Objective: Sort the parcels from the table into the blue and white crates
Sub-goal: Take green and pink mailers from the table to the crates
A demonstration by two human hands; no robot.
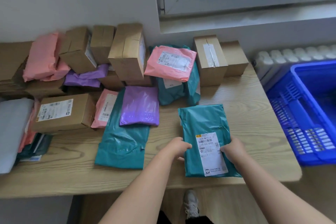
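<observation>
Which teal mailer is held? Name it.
The front teal mailer nearest the blue crate, gripped by left hand and right hand. The flat teal mailer lies under a purple mailer, the rear teal mailer under a pink mailer.

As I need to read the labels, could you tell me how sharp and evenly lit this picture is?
Head view: soft daylight, no hard shadows; wide-angle distortion bows the table edge; sheen on the nearer purple mailer; the label on the held teal mailer partly legible; farther labels blurred.
</observation>
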